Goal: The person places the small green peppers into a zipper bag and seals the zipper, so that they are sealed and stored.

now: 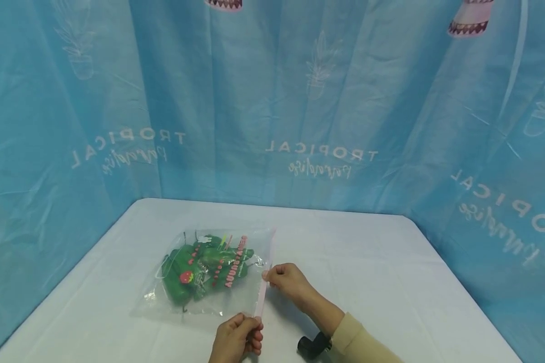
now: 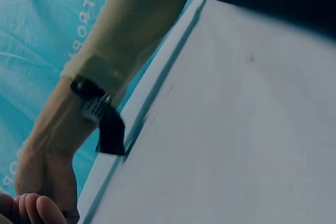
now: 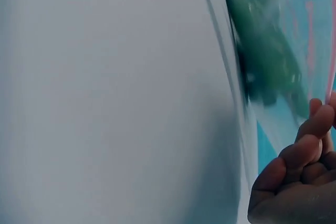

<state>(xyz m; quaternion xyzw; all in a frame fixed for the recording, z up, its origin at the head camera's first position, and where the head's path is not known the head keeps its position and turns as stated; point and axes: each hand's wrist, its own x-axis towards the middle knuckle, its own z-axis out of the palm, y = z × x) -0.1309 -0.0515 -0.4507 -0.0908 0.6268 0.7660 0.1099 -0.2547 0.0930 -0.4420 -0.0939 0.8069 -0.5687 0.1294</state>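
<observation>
A clear zip bag [image 1: 250, 302] lies on the table with its pink-edged mouth to the right. Inside are several dark green, smooth, stemmed pieces of produce [image 1: 178, 285]. At the near corner my left hand [image 1: 236, 337] pinches the pink strip between thumb and index finger. Farther up the same strip, my right hand [image 1: 292, 285] pinches it too, its thumb and forefinger meeting on the edge. Curled fingers of my right hand [image 3: 302, 171] show beside the bag [image 3: 294, 3] in the right wrist view. In the left wrist view only fingertips [image 2: 39, 211] of my left hand appear.
The table [image 1: 368, 262] has a white cover. Blue printed curtains [image 1: 272, 101] enclose its back and sides. A black device [image 1: 313, 346] sits at my right wrist, held by a dark strap [image 2: 110, 129] seen in the left wrist view.
</observation>
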